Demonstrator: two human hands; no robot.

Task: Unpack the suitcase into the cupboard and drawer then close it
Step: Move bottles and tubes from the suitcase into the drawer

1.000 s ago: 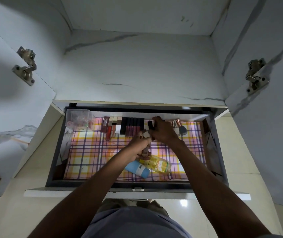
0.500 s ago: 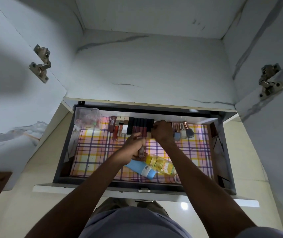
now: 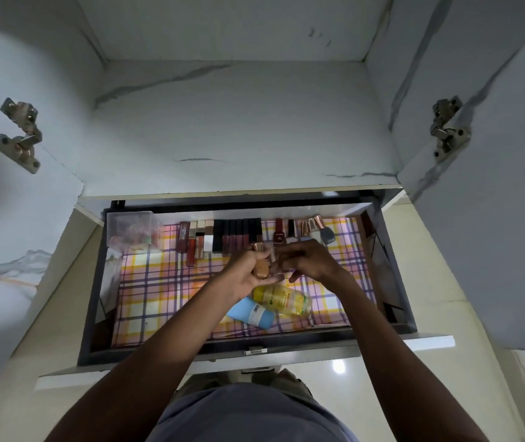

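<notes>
Two hands meet over the middle of an open dark-framed drawer (image 3: 95, 314) that fills the lower half of the frame, pulled out beneath a pale marbled cupboard (image 3: 239, 122) whose doors stand open at both sides. The left hand (image 3: 248, 275) is curled round a small tan foundation bottle with a rose-gold cap (image 3: 259, 264), holding it just above the drawer floor. The right hand (image 3: 306, 260) sits beside it with fingers bent toward the bottle; whether they pinch anything is too blurred to tell.

A plaid liner in pink, yellow and purple (image 3: 165, 298) covers the drawer floor. At the back left corner stands a clear plastic box (image 3: 132, 231) with small coloured items inside, too dim to name. Along the back wall, right of the box, lies a row of lip-gloss tubes with red and dark shafts (image 3: 191, 240), then a block of dark lipstick tubes (image 3: 239, 234) packed side by side. Farther right, past a short gap, stand several small nail-polish bottles (image 3: 315, 229), some with rose-gold caps.

Nearer the front, below the hands, a yellow transparent bottle with a printed label (image 3: 286, 299) lies on its side, touching a light blue tube (image 3: 251, 314) that lies at its left. Metal hinges (image 3: 20, 135) show on both cupboard doors.
</notes>
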